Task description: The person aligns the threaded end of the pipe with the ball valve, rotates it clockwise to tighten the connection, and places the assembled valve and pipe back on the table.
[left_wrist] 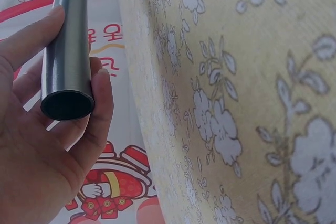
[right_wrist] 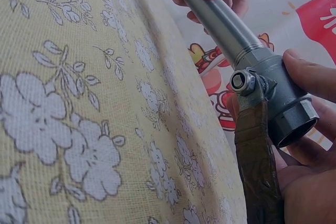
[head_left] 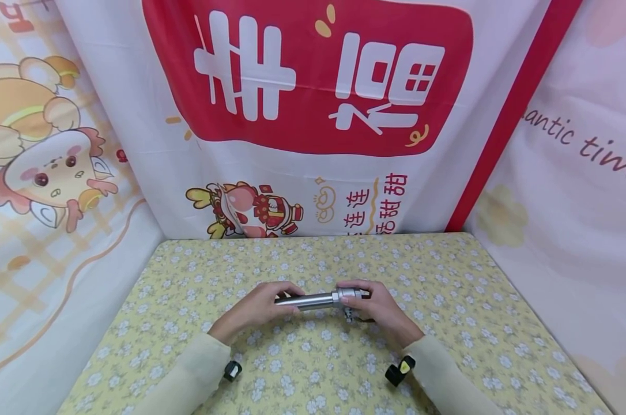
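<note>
A steel pipe (head_left: 313,301) is joined at its right end to a metal ball valve (head_left: 348,295), and both are held up over the table. My left hand (head_left: 268,301) grips the pipe near its open end, thumb on one side and fingers curled round the other, as the left wrist view shows. Around the valve body curls my right hand (head_left: 372,301), with the thumb (right_wrist: 310,72) along its side. From the valve's stem nut (right_wrist: 243,82) a lever handle (right_wrist: 257,161) wrapped in brown tape hangs down in the right wrist view. Threads show at the joint.
A table (head_left: 292,374) with a yellow floral cloth lies beneath the hands. Printed white and red cloth (head_left: 313,138) hangs behind its far edge, with more patterned cloth at the left and right sides. A dark band with a small device (head_left: 400,370) sits at each wrist.
</note>
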`<state>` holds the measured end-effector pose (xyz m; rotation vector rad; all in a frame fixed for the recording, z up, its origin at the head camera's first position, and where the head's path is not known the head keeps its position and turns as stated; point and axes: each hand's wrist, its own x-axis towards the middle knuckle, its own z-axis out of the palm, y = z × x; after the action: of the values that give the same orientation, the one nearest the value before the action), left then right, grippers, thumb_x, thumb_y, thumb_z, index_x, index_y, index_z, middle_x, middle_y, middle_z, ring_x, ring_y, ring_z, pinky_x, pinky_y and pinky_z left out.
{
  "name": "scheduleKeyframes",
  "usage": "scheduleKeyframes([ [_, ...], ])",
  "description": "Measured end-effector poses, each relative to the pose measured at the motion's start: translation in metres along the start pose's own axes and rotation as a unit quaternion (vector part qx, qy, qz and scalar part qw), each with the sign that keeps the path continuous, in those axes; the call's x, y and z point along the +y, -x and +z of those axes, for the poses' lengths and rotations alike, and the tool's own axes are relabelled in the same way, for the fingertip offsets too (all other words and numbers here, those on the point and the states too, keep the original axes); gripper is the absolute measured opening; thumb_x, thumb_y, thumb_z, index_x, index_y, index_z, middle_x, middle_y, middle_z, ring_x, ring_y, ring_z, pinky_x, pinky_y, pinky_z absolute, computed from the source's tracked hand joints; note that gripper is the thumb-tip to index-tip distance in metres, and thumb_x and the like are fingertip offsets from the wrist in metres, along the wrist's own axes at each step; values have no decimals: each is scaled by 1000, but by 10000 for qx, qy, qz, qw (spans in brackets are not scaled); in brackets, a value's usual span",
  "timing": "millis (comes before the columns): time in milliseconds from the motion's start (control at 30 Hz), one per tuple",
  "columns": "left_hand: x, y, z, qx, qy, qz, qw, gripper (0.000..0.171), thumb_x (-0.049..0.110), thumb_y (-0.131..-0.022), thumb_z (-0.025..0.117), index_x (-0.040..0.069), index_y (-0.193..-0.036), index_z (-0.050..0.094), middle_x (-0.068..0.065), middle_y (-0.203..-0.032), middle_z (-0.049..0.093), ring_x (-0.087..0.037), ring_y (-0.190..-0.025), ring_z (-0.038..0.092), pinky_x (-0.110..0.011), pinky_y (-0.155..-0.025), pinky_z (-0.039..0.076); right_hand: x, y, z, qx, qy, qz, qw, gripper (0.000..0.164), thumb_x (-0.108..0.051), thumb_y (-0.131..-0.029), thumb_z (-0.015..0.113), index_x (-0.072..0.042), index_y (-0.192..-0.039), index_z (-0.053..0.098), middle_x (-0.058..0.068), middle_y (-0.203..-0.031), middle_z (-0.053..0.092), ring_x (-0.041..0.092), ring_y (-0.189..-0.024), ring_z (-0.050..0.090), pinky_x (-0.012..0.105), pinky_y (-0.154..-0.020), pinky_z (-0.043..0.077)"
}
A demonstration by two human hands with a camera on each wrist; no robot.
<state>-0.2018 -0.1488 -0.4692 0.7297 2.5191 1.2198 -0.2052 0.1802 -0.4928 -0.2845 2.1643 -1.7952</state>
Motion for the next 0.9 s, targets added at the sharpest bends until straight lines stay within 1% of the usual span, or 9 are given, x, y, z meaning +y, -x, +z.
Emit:
scheduleKeyframes([
  [100, 0, 0, 1, 20, 26, -20, 10000, 34, 22, -101, 81, 23, -135, 75, 2, -125, 74, -17, -107, 69, -38, -89, 56, 0, 0, 0, -23, -6, -3, 10000, 57, -37, -97, 86, -14, -147, 71, 9, -131, 71, 20, -91, 61, 31, -73, 55],
  [333, -1, -1, 2, 26, -35, -65, 10000, 36, 21, -100, 83, 23, -136, 76, 3, -124, 74, -15, -105, 69, -37, -88, 57, 0, 0, 1, -20, -57, -35, 10000, 48, -36, -97, 86, -21, -141, 75, 10, -133, 71, 22, -94, 62, 33, -74, 55],
  [467, -1, -1, 1, -31, -133, -131, 9998, 40, 25, -101, 82, 20, -140, 75, 1, -128, 75, -14, -105, 69, -37, -88, 56, 1, 0, 1, -22, -40, -50, 10000, 50, -36, -97, 86, -19, -142, 74, 10, -131, 71, 22, -92, 61, 33, -73, 55],
  [567, -1, -1, 1, -76, -186, -198, 9996, 38, 27, -101, 81, 20, -139, 76, 0, -127, 76, -14, -102, 69, -38, -87, 57, 2, -1, 1, -31, -20, -81, 10000, 54, -36, -97, 86, -14, -144, 73, 9, -125, 72, 21, -85, 57, 33, -69, 52],
  [633, -1, -2, 0, -92, -197, -228, 9995, 36, 27, -102, 81, 21, -137, 77, 0, -125, 77, -14, -100, 69, -37, -85, 57, 2, -1, 1, -33, -16, -74, 10000, 55, -37, -96, 86, -14, -145, 72, 9, -123, 72, 20, -82, 55, 32, -67, 51],
  [733, -1, -2, 0, -109, -184, -237, 9995, 33, 29, -102, 80, 23, -134, 78, 2, -122, 77, -14, -97, 70, -36, -83, 57, 2, -1, 1, -18, -1, -66, 10000, 55, -37, -97, 86, -15, -145, 72, 9, -126, 71, 20, -86, 59, 33, -70, 53],
  [900, 0, -1, -2, -118, -168, -188, 9996, 32, 29, -103, 80, 24, -134, 78, 3, -121, 77, -16, -98, 70, -36, -83, 57, -1, 0, 1, 20, 3, -9, 10000, 55, -38, -98, 85, -16, -146, 72, 9, -137, 70, 24, -103, 69, 39, -83, 60],
])
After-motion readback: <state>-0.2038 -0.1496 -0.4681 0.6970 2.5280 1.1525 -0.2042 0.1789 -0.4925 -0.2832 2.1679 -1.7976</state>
